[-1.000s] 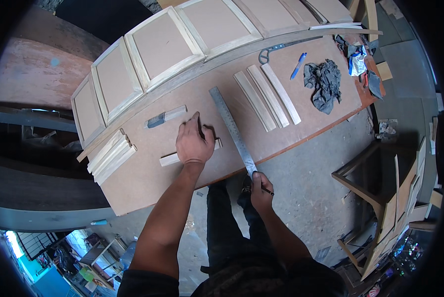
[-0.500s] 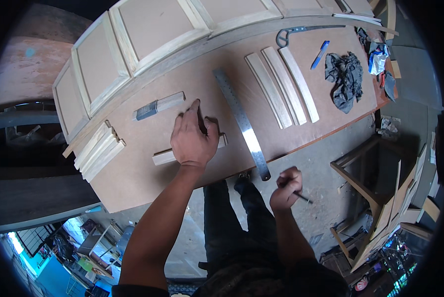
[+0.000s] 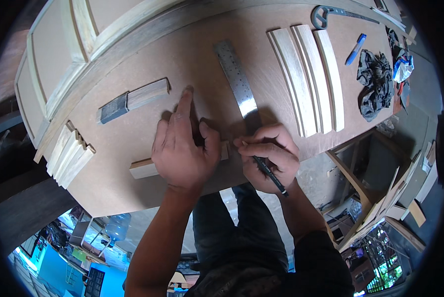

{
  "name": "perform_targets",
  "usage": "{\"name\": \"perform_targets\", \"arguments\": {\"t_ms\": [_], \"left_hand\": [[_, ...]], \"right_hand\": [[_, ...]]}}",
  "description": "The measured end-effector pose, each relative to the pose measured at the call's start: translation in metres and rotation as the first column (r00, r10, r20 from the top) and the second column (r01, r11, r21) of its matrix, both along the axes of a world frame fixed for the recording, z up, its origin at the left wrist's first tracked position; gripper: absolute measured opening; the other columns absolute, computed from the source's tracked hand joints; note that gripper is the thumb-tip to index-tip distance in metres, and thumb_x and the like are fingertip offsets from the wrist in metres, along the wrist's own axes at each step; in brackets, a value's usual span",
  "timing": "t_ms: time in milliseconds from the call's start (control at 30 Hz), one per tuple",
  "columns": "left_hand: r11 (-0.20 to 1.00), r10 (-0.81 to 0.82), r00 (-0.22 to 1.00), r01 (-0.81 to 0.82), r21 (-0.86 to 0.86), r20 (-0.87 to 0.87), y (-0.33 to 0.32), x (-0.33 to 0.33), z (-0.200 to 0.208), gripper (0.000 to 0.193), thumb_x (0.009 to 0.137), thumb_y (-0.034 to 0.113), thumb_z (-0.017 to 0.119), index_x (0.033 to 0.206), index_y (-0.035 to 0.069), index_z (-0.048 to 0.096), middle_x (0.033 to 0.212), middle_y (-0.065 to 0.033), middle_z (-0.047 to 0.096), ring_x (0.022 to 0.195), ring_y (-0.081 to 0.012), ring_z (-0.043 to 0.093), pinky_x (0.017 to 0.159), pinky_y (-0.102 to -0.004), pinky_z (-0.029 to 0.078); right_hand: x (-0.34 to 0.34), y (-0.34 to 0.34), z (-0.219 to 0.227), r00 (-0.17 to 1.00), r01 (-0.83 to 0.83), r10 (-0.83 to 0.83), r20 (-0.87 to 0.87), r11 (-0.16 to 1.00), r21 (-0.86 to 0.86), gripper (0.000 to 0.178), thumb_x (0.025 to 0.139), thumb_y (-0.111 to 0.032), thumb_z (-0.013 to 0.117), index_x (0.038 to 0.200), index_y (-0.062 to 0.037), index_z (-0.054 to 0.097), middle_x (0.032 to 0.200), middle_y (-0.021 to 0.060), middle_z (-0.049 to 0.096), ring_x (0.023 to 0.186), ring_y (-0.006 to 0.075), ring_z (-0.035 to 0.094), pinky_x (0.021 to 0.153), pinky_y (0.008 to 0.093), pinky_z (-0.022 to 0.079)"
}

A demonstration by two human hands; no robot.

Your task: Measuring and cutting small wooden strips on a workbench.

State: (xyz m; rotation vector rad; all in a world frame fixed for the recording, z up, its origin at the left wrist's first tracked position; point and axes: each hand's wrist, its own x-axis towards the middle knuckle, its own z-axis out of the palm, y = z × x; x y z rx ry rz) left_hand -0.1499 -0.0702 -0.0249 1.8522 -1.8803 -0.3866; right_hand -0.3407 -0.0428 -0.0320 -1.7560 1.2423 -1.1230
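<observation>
In the right hand [image 3: 275, 161] lies a slim, dark pencil [image 3: 270, 175].

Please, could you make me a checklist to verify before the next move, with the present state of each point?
1. Pencil in the right hand: ok, it is held by the fingers.
2. Pencil tip on the wood strip: cannot tell, the tip is not clear.
3. Left hand over the strip: ok, both strip ends show beside it.
4. Metal ruler in full view: not ok, the right hand hides its near end.
5. Ruler touching the strip: cannot tell, same reason.
6. Blue pen set aside: ok, it lies near the crumpled dark cloth.
</observation>
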Motion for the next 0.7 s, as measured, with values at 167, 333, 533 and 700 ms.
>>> {"name": "perform_targets", "arguments": {"t_ms": [167,333,533,700], "left_hand": [[0.998,0.019,1.000,-0.020,0.052,0.025,0.002,0.001,0.000,0.057,0.081,0.010,0.065,0.137,0.001,0.062,0.114,-0.0111,0.075,0.074,-0.0229,0.064,0.069,-0.0326,0.055],[0.999,0.007,0.999,-0.008,0.036,0.044,0.001,0.003,-0.001,0.055,0.081,0.011,0.066,0.135,0.000,0.064,0.112,-0.0092,0.075,0.068,-0.0196,0.061,0.064,-0.0302,0.052],[1.000,0.000,1.000,-0.001,0.029,0.031,0.002,0.003,-0.005,0.054,0.082,0.011,0.066,0.134,-0.001,0.064,0.108,-0.0095,0.076,0.065,-0.0184,0.057,0.061,-0.0295,0.048],[0.999,-0.015,0.999,0.013,0.042,0.035,0.001,0.003,-0.004,0.054,0.083,0.012,0.066,0.135,-0.002,0.064,0.101,-0.0085,0.075,0.063,-0.0185,0.054,0.059,-0.0303,0.046]], "right_hand": [[0.002,-0.007,0.007,0.999,-0.036,0.032,0.025,0.980,0.196,0.026,0.072,0.008,0.081,0.094,-0.0040,0.073,0.097,0.0140,0.070,0.083,0.0197,0.074,0.069,0.0291,0.059],[0.000,-0.018,0.008,0.998,-0.057,0.051,0.042,0.985,0.161,0.027,0.072,0.007,0.084,0.090,-0.0066,0.070,0.092,0.0126,0.072,0.083,0.0193,0.075,0.070,0.0296,0.059],[0.002,-0.013,0.009,0.996,-0.091,0.085,0.036,0.966,0.241,0.028,0.071,0.004,0.087,0.088,-0.0070,0.068,0.094,0.0123,0.073,0.083,0.0193,0.075,0.069,0.0298,0.060],[0.001,-0.019,0.006,0.998,-0.066,0.064,0.020,0.986,0.151,0.030,0.070,0.003,0.089,0.088,-0.0080,0.067,0.090,0.0112,0.074,0.078,0.0171,0.076,0.064,0.0278,0.060]]}}
